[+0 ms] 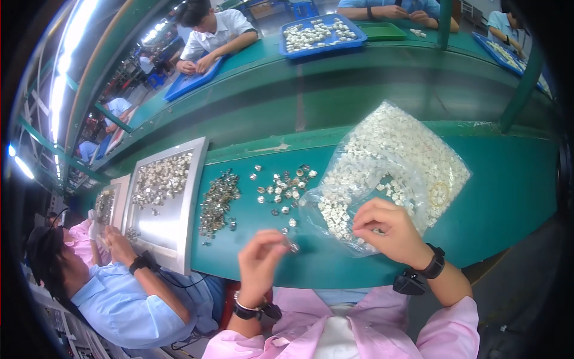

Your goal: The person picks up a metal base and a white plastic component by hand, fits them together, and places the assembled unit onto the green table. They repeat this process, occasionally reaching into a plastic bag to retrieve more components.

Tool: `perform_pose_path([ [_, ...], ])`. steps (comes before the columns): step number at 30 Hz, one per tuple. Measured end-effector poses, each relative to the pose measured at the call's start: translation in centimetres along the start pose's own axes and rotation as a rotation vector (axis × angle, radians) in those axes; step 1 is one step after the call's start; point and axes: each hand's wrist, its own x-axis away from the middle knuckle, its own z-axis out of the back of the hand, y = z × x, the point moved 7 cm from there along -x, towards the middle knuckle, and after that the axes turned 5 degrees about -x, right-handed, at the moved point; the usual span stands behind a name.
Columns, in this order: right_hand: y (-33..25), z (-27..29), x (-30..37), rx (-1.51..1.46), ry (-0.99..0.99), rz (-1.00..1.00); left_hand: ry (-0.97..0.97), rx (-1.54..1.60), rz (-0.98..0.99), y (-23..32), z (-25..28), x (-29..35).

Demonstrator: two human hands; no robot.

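Note:
My left hand [260, 263] is over the front of the green bench, thumb and fingertips pinched on a small shiny metal part [293, 246]. My right hand [391, 230] is at the opening of a clear plastic bag [439, 194] full of small white parts [335, 209]. Its fingers are closed in a pinch, and whatever is between them is too small to make out. Beyond my left hand lie loose white-and-metal pieces [287, 188]. Left of these is a heap of small metal parts [218, 203].
A silver metal tray [186, 224] of similar pieces stands to the left, beside a co-worker in blue [128, 311]. Behind the bench rises a green ledge [257, 90]. On the far bench, blue trays [323, 49] and a green tray [382, 33] sit near other people.

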Motion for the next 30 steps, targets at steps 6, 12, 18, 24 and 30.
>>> perform_pose_path([
  [6, -0.6, -1.5, 0.1, -0.244, -0.036, -0.080, -0.124, 0.754, 0.174, -1.8, -7.2, 2.5],
  [12, -2.0, -2.8, 0.2, -0.006, -0.180, 0.154, -0.144, 0.839, 0.268, -3.3, -8.8, 3.0],
  [18, -1.1, -3.4, 0.7, 0.104, -0.123, 0.151, -0.079, 0.720, 0.097, -3.2, -8.3, 2.8],
  [24, -0.4, -3.2, 0.5, 0.056, -0.162, 0.028, -0.003, 0.417, -0.051, -1.7, -7.7, 3.1],
  [30, -0.1, -1.6, 0.1, 0.040, -0.101, -0.059, -0.134, 0.408, 0.030, -1.8, -8.6, 3.2],
])
